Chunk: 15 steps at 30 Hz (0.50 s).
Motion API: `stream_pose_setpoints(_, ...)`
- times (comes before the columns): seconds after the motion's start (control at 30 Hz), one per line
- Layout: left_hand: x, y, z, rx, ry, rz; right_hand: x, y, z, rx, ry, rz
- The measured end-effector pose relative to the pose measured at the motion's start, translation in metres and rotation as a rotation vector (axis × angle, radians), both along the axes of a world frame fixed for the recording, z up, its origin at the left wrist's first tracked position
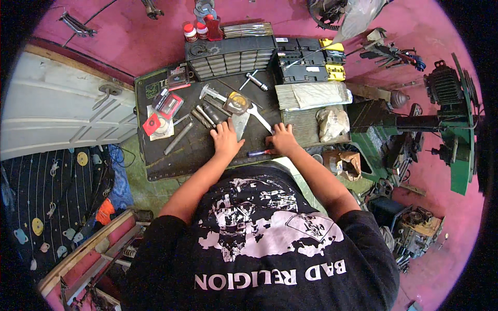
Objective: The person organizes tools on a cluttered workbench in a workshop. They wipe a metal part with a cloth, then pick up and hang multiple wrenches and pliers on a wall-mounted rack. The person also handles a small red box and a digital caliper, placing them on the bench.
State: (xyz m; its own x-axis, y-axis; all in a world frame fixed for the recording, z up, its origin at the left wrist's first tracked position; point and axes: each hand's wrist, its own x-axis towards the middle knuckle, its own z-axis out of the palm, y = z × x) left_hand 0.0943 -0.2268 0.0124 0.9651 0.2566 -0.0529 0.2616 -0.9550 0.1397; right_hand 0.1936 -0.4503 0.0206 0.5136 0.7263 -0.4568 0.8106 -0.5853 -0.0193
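My left hand (225, 140) lies on the dark bench top with its fingers spread, its fingertips at the edge of a flat grey metal piece (240, 124). My right hand (282, 140) rests to the right of it, fingers apart, beside the lower end of a silver spanner (261, 119). A blue and red handled tool (260, 153) lies just below the right thumb. Beyond the hands are a round-cornered tape measure (237, 102), a caliper (213, 94) and several drill bits (203, 116). A tap wrench (257, 81) lies farther back.
A drawer cabinet (233, 63) stands at the back, next to black and yellow cases (306, 62). Packaged parts (167, 105) and a metal rod (178, 138) lie left. Welding rods (311, 96) and a plastic bag (332, 124) sit right, near a green drill press (459, 140).
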Motion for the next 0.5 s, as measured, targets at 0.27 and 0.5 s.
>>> stream_pose_setpoints(0.27, 0.000, 0.006, 0.022, -0.159, 0.107, 0.122, -0.002, -0.001, 0.001, 0.079, 0.033, 0.125)
stream_pose_setpoints(0.5, -0.042, 0.072, 0.038, -0.049, 0.000, 0.459, -0.011, -0.002, -0.004, 0.091, 0.076, 0.002)
